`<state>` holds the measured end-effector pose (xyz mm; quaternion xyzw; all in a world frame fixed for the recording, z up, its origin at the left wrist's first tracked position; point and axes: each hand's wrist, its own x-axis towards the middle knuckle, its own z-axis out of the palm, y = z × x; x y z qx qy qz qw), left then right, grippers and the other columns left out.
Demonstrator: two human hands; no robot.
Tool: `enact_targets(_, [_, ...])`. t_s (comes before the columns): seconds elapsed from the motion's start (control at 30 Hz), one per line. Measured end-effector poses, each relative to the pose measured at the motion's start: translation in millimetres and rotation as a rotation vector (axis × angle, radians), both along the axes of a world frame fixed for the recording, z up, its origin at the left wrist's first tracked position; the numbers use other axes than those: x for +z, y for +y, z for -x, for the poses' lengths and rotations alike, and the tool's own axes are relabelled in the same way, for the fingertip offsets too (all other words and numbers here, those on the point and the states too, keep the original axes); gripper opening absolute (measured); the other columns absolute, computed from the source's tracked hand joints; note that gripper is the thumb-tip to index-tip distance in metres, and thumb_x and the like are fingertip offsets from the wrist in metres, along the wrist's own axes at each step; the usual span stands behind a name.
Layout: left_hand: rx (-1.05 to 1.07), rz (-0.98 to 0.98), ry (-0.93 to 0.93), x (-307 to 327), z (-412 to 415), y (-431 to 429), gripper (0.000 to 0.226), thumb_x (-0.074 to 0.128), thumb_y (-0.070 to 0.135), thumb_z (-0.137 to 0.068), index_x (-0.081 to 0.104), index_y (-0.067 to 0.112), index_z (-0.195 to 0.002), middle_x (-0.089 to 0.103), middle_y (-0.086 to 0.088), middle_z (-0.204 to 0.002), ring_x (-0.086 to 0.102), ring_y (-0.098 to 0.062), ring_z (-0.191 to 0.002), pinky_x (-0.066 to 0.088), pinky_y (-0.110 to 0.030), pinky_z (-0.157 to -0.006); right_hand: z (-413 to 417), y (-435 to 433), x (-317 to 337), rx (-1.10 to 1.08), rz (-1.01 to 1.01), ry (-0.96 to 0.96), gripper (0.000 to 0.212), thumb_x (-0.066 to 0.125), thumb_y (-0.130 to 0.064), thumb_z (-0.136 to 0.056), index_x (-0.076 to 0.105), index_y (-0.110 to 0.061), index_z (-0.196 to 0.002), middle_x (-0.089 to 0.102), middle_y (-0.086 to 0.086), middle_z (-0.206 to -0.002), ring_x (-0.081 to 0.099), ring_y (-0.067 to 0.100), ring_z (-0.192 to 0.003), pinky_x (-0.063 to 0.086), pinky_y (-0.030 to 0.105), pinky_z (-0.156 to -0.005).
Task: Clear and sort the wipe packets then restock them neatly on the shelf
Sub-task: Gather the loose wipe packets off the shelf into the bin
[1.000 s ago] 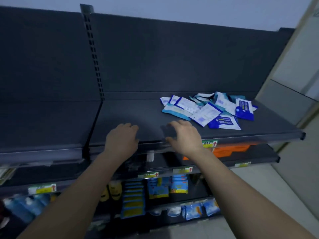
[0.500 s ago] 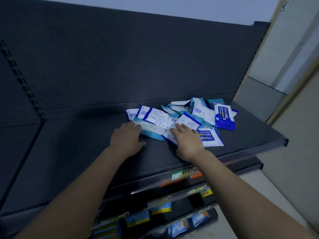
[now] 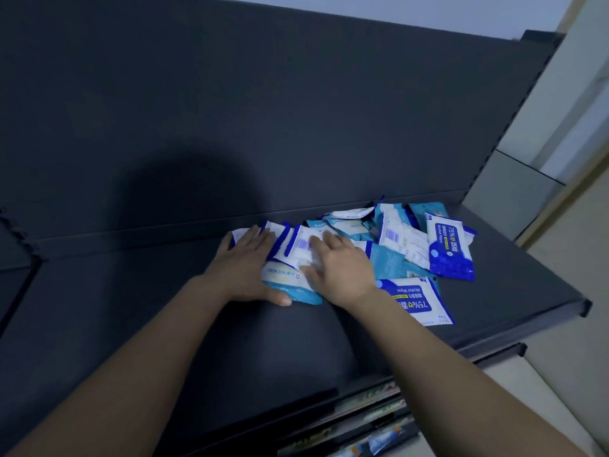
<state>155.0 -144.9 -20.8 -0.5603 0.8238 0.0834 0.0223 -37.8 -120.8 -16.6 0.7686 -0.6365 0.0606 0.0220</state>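
Fingers (image 3: 255,239) moved forward, flat atop wipe packets (image 3: 449,255)

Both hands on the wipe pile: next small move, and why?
Probably close the fingers and draw the near packets toward the shelf front as one bunch. The left hand and right hand lie flat on the left end of the pile, which overlaps loosely, blue and teal mixed, so it likely needs clearing before sorting.
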Motion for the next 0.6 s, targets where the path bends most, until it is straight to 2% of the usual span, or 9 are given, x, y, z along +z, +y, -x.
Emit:
enact_targets(0.07, [-0.008, -0.007, 0.025, 0, 0, -3, 0.131, 0.055, 0.087, -0.054, 0.003, 0.018, -0.153, 0.002, 0.005, -0.161, -0.007, -0.007, -0.147, -0.01, -0.044, -0.117, -1, -8, 2, 0.011, -0.061, 0.009, 0.067, 0.053, -0.056, -0.088, 0.035, -0.019, -0.141, 0.041, 0.006, -0.141, 0.037, 0.027, -0.13, 0.039, 0.039, -0.097])
enact_targets(0.2, [-0.016, 0.13, 0.059, 4, 4, 4, 0.124, 0.03, 0.093, -0.041, 0.034, 0.022, -0.143, 0.041, 0.01, -0.146, 0.031, -0.006, -0.137, 0.003, -0.04, -0.117, -9, -16, 3, 0.01, -0.046, 0.062, 0.06, 0.054, -0.04, -0.09, 0.034, -0.012, -0.139, 0.045, 0.011, -0.134, 0.042, 0.028, -0.123, 0.045, 0.037, -0.084])
enact_targets(0.3, [0.0, 0.197, 0.022, 1, 10, 12, 0.102, 0.036, 0.091, -0.053, 0.049, 0.023, -0.129, 0.056, 0.012, -0.125, 0.049, -0.009, -0.12, 0.018, -0.037, -0.116, -16, -18, 3, 0.021, -0.038, 0.096, 0.058, 0.057, -0.029, -0.088, 0.032, -0.011, -0.138, 0.046, 0.014, -0.131, 0.045, 0.03, -0.119, 0.045, 0.037, -0.076])
enact_targets(0.37, [-0.014, 0.266, -0.026, 2, 14, 18, 0.078, 0.047, 0.083, -0.066, 0.056, 0.022, -0.114, 0.063, 0.009, -0.11, 0.056, -0.013, -0.105, 0.028, -0.032, -0.106, -14, -19, 3, 0.044, -0.016, 0.098, 0.058, 0.058, -0.023, -0.087, 0.032, -0.013, -0.138, 0.048, 0.013, -0.128, 0.049, 0.03, -0.115, 0.042, 0.035, -0.07])
enact_targets(0.43, [-0.042, 0.338, -0.069, 4, 19, 25, 0.064, 0.049, 0.074, -0.075, 0.058, 0.02, -0.106, 0.065, 0.004, -0.101, 0.058, -0.018, -0.095, 0.035, -0.03, -0.094, -8, -15, 4, 0.054, 0.013, 0.064, 0.057, 0.058, -0.02, -0.084, 0.036, -0.016, -0.136, 0.053, 0.009, -0.123, 0.052, 0.029, -0.11, 0.039, 0.032, -0.068])
enact_targets(0.53, [-0.078, 0.372, -0.151, 2, 25, 36, 0.045, 0.051, 0.048, -0.083, 0.053, 0.016, -0.115, 0.065, -0.001, -0.106, 0.059, -0.022, -0.096, 0.036, -0.033, -0.092, 1, -7, 6, 0.062, 0.076, -0.023, 0.056, 0.056, -0.014, -0.08, 0.042, -0.018, -0.134, 0.06, 0.005, -0.118, 0.055, 0.03, -0.106, 0.034, 0.03, -0.066])
enact_targets(0.6, [-0.08, 0.375, -0.17, -2, 28, 46, 0.043, 0.052, 0.032, -0.087, 0.05, 0.017, -0.127, 0.061, -0.002, -0.114, 0.057, -0.024, -0.102, 0.034, -0.033, -0.093, 5, -1, 7, 0.071, 0.102, -0.098, 0.055, 0.054, -0.011, -0.08, 0.045, -0.019, -0.133, 0.063, 0.006, -0.114, 0.055, 0.031, -0.103, 0.033, 0.03, -0.064])
